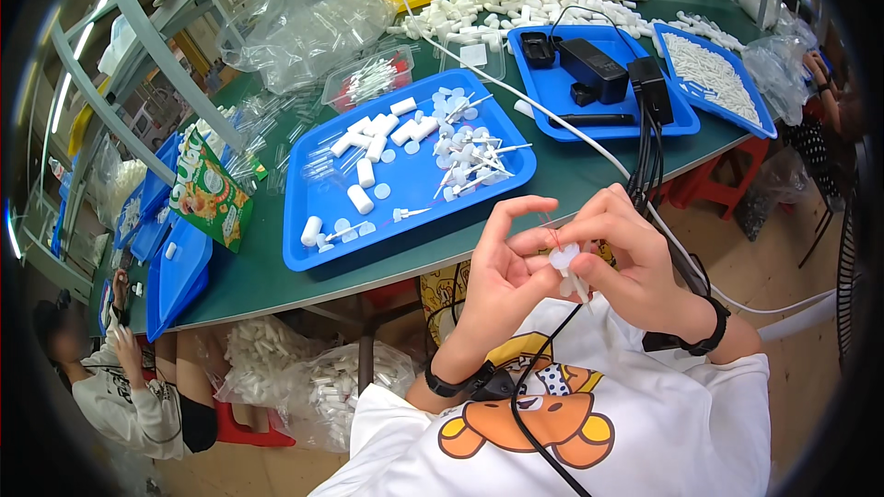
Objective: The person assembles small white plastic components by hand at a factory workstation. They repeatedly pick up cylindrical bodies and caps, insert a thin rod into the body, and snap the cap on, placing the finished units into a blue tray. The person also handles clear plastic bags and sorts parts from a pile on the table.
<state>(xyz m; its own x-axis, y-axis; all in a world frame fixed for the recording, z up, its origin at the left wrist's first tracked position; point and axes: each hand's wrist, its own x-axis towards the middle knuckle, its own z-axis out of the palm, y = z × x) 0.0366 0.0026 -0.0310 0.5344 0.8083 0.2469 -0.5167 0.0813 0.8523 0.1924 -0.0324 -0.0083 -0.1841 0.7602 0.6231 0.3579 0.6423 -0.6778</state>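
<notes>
both hands work at chest height, near the table edge. left hand [502,267] and right hand [626,258] pinch a small white plastic pump piece [564,260] between closed fingertips; its thin stem points down, long axis near vertical. judged midway: many loose parts remain in the blue tray [313,253].

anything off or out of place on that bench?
Mostly normal. A green snack bag leans among the parts trays at the left, and white caps lie loose on the table beyond the blue tray. Both hands pinch a small white part.
</notes>
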